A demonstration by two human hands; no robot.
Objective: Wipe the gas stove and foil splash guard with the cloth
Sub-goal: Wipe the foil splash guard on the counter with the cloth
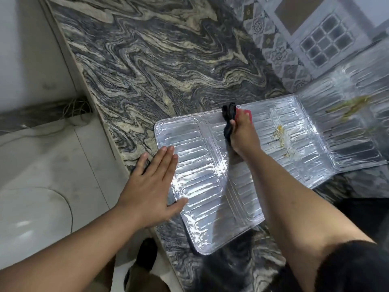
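A foil splash guard lies unfolded and mostly flat on a grey and cream marble counter, its far right panel propped against the tiled wall. The left hand presses flat, fingers spread, on the guard's left edge. The right hand grips a black and red cloth against the middle panel. Yellow food stains mark the foil to the right of the cloth.

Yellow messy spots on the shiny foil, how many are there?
2. One yellow spot is on the flat foil guard, right of the right hand gripping the cloth. One greenish-yellow streak is on the raised far-right panel. The arm may hide more.
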